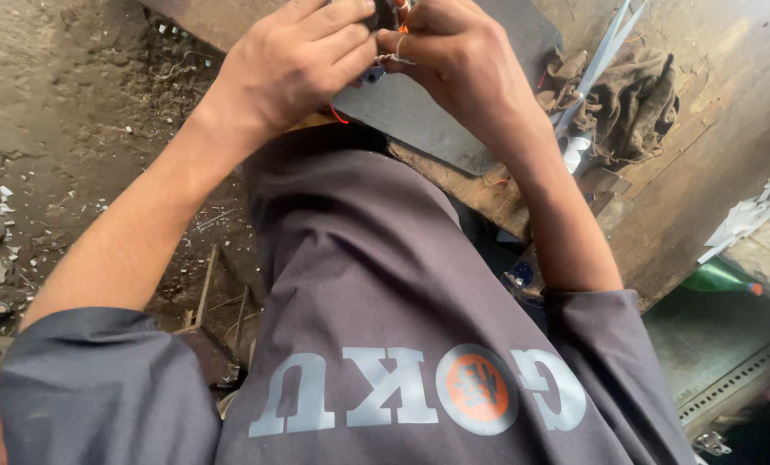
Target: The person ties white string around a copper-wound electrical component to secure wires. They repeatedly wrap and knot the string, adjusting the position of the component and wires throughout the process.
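Head view: at twelve o'clock both hands meet over a grey metal plate (419,116). Left hand (294,60) has its fingers curled shut, pinching a thin wire (392,57). Right hand (454,56) pinches the same wire, looped over a fingertip. Wire's long axis cannot be told. Plate slants from ten toward four o'clock. At two o'clock lies a brown rag (630,103).

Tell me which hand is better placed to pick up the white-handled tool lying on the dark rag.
Probably the right hand. It works at the grey plate's upper edge, next to the rag and the white-handled tool. The left hand sits further off and would have to cross over the right.
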{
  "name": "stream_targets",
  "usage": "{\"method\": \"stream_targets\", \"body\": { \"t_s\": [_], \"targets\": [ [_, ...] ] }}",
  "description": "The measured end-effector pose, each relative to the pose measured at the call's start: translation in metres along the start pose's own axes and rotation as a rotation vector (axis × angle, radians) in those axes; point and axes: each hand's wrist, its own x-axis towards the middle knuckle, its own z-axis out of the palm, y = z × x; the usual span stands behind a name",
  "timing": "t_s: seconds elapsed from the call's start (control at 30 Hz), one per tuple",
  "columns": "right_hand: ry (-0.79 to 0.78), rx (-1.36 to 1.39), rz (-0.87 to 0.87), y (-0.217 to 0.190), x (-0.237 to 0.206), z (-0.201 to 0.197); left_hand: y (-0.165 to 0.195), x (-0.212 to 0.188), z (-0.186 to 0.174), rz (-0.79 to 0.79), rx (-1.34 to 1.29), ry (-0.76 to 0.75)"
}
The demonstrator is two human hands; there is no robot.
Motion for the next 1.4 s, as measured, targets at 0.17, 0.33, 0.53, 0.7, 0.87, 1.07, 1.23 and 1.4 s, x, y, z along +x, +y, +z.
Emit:
{"method": "stream_targets", "body": {
  "t_s": [0.17, 0.33, 0.53, 0.7, 0.87, 1.07, 1.23, 1.4],
  "targets": [
    [-0.035, -0.012, 0.071, 0.006, 0.014, 0.008, -0.011, 0.001, -0.005, 0.030, -0.014, 0.147],
    [0.031, -0.067, 0.007, -0.002, 0.019, 0.010, -0.024, 0.002, -0.007, 0.091, -0.091, 0.053],
    [0.097, -0.177, -0.248, 0.001, 0.016, -0.002, -0.012, -0.005, -0.021, 0.074, 0.155, 0.068],
    [0.100, -0.301, -0.327, 0.018, 0.012, 0.007, 0.019, -0.018, -0.004, -0.190, 0.043, 0.125],
    [0.142, -0.247, -0.290, 0.023, 0.016, 0.020, 0.014, -0.024, -0.004, -0.304, -0.126, 0.137],
    [0.171, -0.226, -0.250, 0.022, 0.011, 0.029, -0.009, -0.008, -0.038, -0.169, -0.068, -0.021],
    [0.173, -0.173, -0.228, 0.023, 0.005, 0.032, -0.010, 0.023, -0.044, -0.063, 0.056, -0.273],
    [0.214, -0.111, -0.207, 0.016, 0.010, 0.028, -0.006, 0.034, -0.050, -0.046, 0.051, -0.285]
  ]
}}
